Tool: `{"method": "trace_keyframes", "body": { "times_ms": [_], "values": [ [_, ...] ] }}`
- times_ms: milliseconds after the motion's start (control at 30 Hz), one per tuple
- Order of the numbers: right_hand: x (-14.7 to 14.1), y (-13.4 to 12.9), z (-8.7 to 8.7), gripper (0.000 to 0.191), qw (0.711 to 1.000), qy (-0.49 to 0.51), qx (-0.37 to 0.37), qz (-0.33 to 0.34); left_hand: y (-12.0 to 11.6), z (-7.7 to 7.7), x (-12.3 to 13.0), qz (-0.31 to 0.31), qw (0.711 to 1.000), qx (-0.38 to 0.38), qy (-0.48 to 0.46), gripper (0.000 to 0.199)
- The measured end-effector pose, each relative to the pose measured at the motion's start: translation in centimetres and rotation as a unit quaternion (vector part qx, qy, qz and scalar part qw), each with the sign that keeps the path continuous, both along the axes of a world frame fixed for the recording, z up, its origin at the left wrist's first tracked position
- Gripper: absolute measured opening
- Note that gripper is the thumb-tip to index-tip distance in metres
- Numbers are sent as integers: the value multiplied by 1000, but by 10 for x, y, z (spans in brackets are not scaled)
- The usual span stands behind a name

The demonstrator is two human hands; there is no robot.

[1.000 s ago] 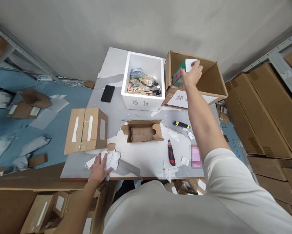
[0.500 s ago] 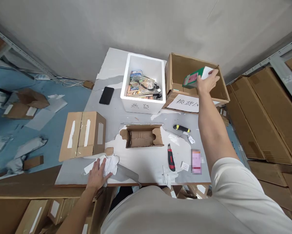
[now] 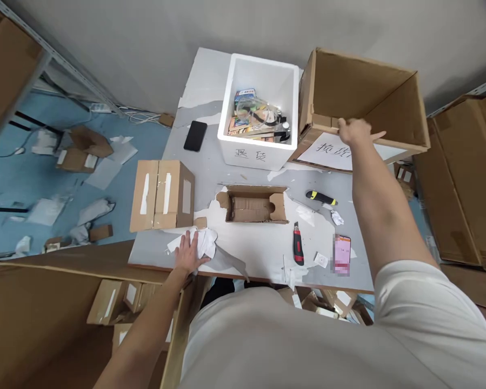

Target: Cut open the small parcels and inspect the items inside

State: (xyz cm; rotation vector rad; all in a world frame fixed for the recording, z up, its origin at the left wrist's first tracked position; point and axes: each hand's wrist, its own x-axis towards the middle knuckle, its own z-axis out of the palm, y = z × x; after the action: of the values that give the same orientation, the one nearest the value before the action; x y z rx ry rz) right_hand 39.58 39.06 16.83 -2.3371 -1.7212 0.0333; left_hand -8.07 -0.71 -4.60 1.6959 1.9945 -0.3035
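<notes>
At the front rim of the large labelled carton (image 3: 421,108), my right hand (image 3: 356,132) reaches over the edge; its thumb or a finger sticks out to the side and the rest is partly smeared. No green box shows in it. My left hand (image 3: 188,254) lies with fingers spread on crumpled white paper (image 3: 206,243) near the table's front left edge. Beside that paper stands a closed brown box (image 3: 147,202). An open small carton (image 3: 251,209) rests mid-table, with nothing visible inside.
A white foam box (image 3: 257,152) holds assorted packets. On the table (image 3: 243,254) are a black phone (image 3: 195,136), a yellow-black cutter (image 3: 321,197), a red-black cutter (image 3: 298,245) and a pink-screened phone (image 3: 342,254). Cartons stand at right and lower left.
The green and white box has left my right hand and is out of sight. That hand is now at the carton's front rim. The view has shifted; my left hand stays on the paper.
</notes>
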Motion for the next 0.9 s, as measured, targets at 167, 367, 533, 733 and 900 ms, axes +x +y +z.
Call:
{"method": "trace_keyframes", "body": {
  "times_ms": [167, 367, 533, 733, 900],
  "values": [
    [-15, -106, -10, 46, 961, 57, 231, 140, 10, 6, -2, -21, 1000, -2, 0, 73],
    [-38, -260, -85, 29, 945, 176, 207, 181, 21, 5, -19, -28, 999, 28, -18, 50],
    [-55, -324, -134, 27, 953, 248, 146, 97, 12, 33, -25, 81, 973, 179, -122, 49],
    [-60, -330, -156, 42, 899, 437, 24, 12, 41, 62, 4, 302, 795, 200, -487, 21],
    [-73, -301, -184, 83, 838, 530, -125, 46, 94, 42, 48, 441, 647, 80, -617, 23]
  ]
}}
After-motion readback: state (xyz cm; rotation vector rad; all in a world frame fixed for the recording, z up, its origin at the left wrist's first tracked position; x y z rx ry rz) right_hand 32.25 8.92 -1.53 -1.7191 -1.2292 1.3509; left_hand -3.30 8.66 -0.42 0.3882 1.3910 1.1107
